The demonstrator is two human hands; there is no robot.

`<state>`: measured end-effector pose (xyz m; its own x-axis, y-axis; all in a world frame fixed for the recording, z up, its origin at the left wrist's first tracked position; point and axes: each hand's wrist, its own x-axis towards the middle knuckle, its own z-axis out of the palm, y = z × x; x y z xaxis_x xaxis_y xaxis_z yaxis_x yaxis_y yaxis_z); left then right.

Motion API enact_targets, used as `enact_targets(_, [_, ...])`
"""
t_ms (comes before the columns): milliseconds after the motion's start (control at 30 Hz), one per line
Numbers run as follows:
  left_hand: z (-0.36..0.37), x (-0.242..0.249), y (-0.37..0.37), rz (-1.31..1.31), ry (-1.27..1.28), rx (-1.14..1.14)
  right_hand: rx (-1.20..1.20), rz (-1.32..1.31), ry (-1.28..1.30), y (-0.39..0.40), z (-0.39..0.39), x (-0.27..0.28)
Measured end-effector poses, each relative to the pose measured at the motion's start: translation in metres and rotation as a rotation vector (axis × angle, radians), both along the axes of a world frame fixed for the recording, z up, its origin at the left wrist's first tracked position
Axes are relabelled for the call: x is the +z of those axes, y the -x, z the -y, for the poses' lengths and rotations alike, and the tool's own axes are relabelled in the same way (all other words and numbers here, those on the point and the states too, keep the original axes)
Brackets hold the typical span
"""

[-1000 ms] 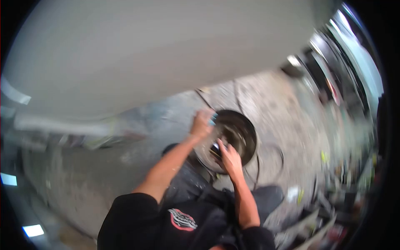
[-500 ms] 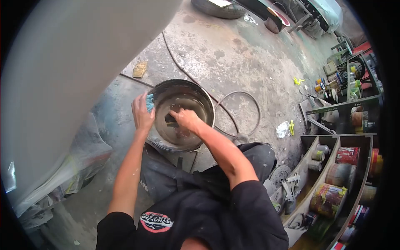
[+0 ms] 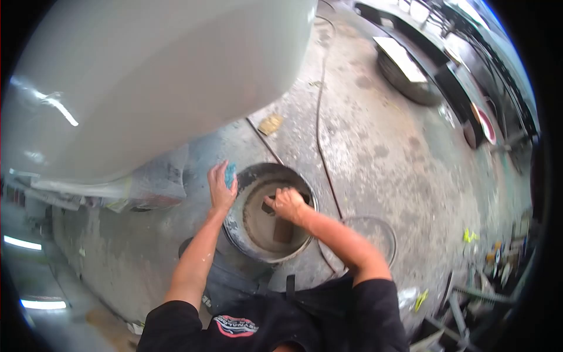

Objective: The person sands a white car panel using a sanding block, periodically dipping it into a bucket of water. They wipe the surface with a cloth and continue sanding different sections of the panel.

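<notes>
A round dark basin [image 3: 233,234] of murky water [image 3: 253,217] stands on the floor in front of me. My left hand [image 3: 220,186] is at its left rim, fingers closed on a small light-blue sponge [image 3: 230,174]. Over the water, my right hand [image 3: 287,203] pinches a dark flat piece that looks like sandpaper [image 3: 268,205]. A brownish block-like shape [image 3: 284,230] shows in the water below that hand; its kind I cannot make out.
A large smooth pale car panel [image 3: 193,70] overhangs the upper left. A hose [image 3: 321,117] runs along the concrete floor [image 3: 375,158] behind the basin. A folded tan paper [image 3: 271,124] lies nearby. A tire [image 3: 404,76] sits at upper right, metal shelving [image 3: 457,314] at lower right.
My view has swung, so the basin appears lower and further right. Both hands stay at the basin, still holding their items; the right hand has lifted slightly off the water.
</notes>
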<state>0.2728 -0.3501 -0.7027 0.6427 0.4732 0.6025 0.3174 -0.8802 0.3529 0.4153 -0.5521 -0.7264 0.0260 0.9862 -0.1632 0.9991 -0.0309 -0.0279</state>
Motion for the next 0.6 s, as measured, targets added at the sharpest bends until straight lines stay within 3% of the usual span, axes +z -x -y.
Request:
enact_targets(133, [0.033, 0.006, 0.034, -0.098, 0.137, 0.259, -0.038, 0.006, -0.088, 0.014, -0.006, 0.0])
enact_targets(300, [0.064, -0.009, 0.064, -0.097, 0.364, 0.544, 0.107, -0.099, -0.139, -0.007, -0.007, 0.007])
enact_targets(600, [0.132, -0.002, 0.072, -0.132, 0.386, 0.869, 0.245, -0.27, -0.13, -0.041, -0.037, 0.007])
